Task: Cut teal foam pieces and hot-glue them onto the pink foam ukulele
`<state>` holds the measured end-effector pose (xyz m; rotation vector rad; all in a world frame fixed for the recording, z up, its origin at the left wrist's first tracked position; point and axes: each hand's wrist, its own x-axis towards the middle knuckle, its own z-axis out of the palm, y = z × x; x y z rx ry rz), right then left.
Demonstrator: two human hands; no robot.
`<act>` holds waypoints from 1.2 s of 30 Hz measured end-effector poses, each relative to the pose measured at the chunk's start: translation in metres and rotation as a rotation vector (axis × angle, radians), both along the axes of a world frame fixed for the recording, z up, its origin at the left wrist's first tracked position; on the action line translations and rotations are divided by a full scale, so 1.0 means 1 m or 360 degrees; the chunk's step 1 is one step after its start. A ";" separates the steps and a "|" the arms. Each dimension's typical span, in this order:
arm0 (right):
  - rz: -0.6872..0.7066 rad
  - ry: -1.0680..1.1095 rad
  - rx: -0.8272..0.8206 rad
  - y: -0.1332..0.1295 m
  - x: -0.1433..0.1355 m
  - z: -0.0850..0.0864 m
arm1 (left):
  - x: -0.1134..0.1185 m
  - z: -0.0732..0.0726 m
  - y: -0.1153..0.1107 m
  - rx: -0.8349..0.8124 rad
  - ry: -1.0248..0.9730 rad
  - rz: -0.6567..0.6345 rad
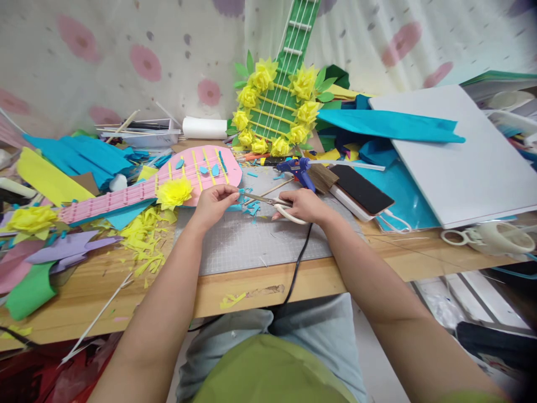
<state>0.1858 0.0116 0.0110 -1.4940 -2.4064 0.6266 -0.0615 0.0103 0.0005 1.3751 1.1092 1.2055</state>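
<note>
Blue paper (241,198) sits pinched in the left hand (212,206), grip nearly closed, long axis unclear; scissors (263,199), handles held by the curled right hand (305,206), point leftward to the paper, left hand nearer, blade gap unreadable

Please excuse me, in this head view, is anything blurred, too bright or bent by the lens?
Head view: soft light, faint shadows; wide-lens stretching enlarges the left forearm and right forearm toward the lower corners; mild glare on the blue plastic sheet; scissors readable, but the blue paper being held is too small to judge sharpness.
</note>
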 end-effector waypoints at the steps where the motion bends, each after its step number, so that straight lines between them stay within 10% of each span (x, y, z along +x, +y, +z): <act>1: 0.0004 0.0004 0.0003 0.000 0.000 0.000 | 0.000 0.000 0.000 0.0000 0.0010 -0.0004; 36: -0.0013 0.0045 0.0005 0.002 0.007 0.000 | 0.003 0.003 -0.002 -0.0089 -0.0109 0.0027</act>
